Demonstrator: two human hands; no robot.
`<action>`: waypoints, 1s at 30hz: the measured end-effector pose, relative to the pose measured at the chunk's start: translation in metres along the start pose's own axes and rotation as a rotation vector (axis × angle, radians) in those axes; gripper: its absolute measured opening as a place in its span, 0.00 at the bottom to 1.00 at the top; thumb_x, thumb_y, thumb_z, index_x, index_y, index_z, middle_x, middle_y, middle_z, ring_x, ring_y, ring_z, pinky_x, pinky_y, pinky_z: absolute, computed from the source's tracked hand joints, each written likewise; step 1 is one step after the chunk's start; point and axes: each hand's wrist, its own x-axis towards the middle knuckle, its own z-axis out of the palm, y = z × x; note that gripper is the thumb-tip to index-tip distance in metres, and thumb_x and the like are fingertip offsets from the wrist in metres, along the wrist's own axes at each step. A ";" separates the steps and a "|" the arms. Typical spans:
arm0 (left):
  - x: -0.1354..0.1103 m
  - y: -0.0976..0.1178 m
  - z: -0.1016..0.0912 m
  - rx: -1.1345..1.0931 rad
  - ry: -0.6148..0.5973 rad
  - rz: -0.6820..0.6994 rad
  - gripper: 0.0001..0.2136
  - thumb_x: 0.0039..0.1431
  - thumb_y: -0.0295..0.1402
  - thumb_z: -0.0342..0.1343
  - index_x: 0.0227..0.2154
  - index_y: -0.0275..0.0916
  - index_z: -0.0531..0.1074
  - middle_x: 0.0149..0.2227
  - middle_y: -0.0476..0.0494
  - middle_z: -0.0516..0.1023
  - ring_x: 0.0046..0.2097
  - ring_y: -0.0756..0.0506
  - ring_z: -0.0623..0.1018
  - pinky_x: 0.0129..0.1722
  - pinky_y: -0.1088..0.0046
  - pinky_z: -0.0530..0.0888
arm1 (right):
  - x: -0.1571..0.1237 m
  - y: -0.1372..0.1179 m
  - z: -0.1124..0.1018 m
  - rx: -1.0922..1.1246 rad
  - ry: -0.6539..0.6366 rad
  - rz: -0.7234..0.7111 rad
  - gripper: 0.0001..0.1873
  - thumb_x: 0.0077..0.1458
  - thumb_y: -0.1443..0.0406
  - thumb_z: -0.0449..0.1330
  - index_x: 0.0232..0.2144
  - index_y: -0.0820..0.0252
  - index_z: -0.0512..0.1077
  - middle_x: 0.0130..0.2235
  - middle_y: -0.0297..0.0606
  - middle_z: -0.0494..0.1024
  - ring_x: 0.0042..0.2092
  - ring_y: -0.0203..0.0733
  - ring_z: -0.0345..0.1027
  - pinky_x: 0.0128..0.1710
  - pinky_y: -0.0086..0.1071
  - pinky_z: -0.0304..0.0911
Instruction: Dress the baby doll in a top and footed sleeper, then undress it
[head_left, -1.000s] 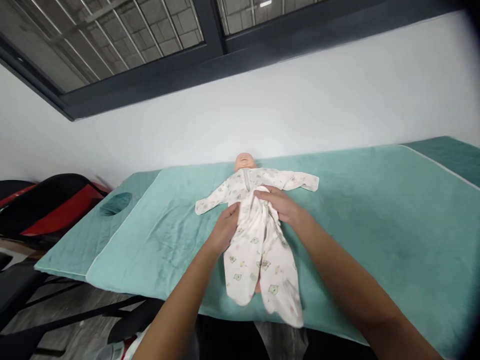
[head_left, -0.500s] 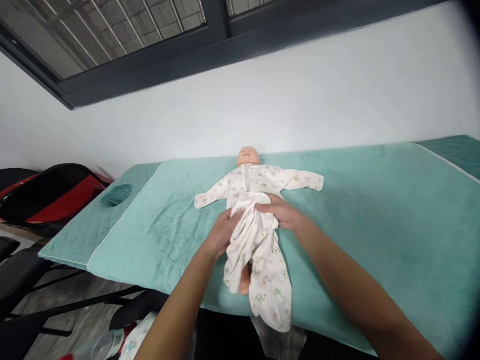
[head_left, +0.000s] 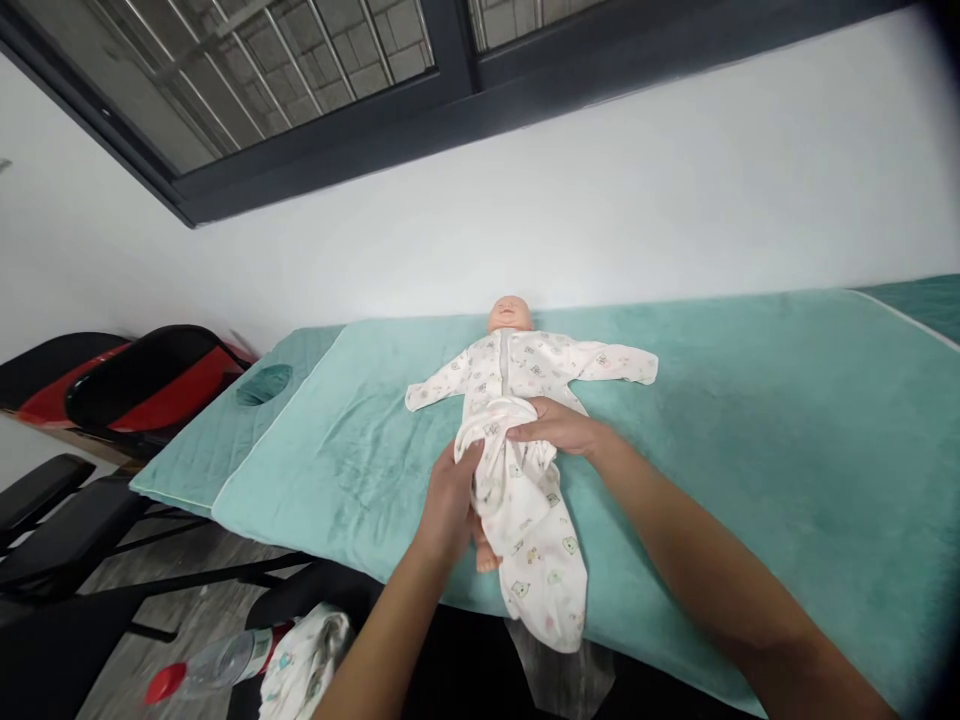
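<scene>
A baby doll [head_left: 511, 313] lies on its back on the green bed, head toward the wall, in a white printed baby top [head_left: 525, 362] with its sleeves spread. White printed baby pants [head_left: 536, 560] are bunched at the doll's lower body, one leg hanging over the bed's front edge. My left hand [head_left: 452, 490] grips the bunched pants on the left, thumb on top. My right hand [head_left: 559, 427] pinches the cloth near the waist on the right. One bare doll foot [head_left: 486, 555] shows beside my left hand; the other leg is hidden by cloth.
The green padded bed [head_left: 750, 420] runs along a white wall under a barred window [head_left: 300, 60]; a face hole [head_left: 264, 385] is at its left end. Black and red chairs [head_left: 161, 385] stand left. Below lie a plastic bottle [head_left: 217, 665] and a crumpled printed cloth [head_left: 304, 665].
My left hand has shifted down slightly on the cloth, and the left pant leg is gathered up more. The doll's foot shows more fully. The view has swung a little left.
</scene>
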 end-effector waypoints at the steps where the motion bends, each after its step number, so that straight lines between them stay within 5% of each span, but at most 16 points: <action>1: -0.014 -0.003 0.000 -0.013 0.059 -0.011 0.23 0.54 0.40 0.63 0.52 0.37 0.73 0.42 0.39 0.82 0.42 0.41 0.81 0.44 0.65 0.76 | 0.003 -0.002 0.004 -0.092 -0.004 -0.017 0.20 0.53 0.53 0.63 0.43 0.61 0.75 0.42 0.38 0.80 0.46 0.46 0.72 0.45 0.36 0.64; 7: -0.083 -0.035 -0.014 -0.175 0.312 -0.002 0.23 0.58 0.39 0.61 0.56 0.43 0.71 0.55 0.39 0.76 0.54 0.39 0.76 0.51 0.66 0.75 | 0.013 -0.009 0.041 -0.935 -0.102 0.003 0.08 0.55 0.60 0.58 0.29 0.56 0.74 0.34 0.32 0.79 0.35 0.39 0.69 0.31 0.30 0.53; 14: -0.101 -0.072 -0.064 -0.176 0.509 -0.067 0.23 0.54 0.36 0.64 0.54 0.42 0.73 0.54 0.39 0.76 0.55 0.38 0.76 0.52 0.64 0.75 | 0.013 0.004 0.067 -1.289 -0.110 0.088 0.08 0.54 0.60 0.57 0.32 0.56 0.75 0.33 0.36 0.80 0.34 0.41 0.70 0.29 0.33 0.49; 24: -0.053 -0.068 -0.080 0.168 0.178 -0.069 0.26 0.55 0.46 0.61 0.52 0.36 0.74 0.44 0.37 0.82 0.46 0.38 0.79 0.46 0.64 0.74 | 0.011 -0.004 0.048 -1.024 -0.112 0.089 0.19 0.54 0.47 0.60 0.30 0.56 0.73 0.32 0.32 0.78 0.34 0.38 0.69 0.29 0.30 0.49; 30: 0.017 -0.027 -0.103 0.261 -0.125 0.041 0.24 0.43 0.49 0.68 0.36 0.33 0.77 0.30 0.42 0.79 0.32 0.45 0.75 0.34 0.72 0.70 | 0.009 -0.011 0.028 -0.722 -0.183 0.089 0.23 0.47 0.46 0.66 0.37 0.56 0.73 0.36 0.31 0.76 0.37 0.40 0.67 0.34 0.30 0.55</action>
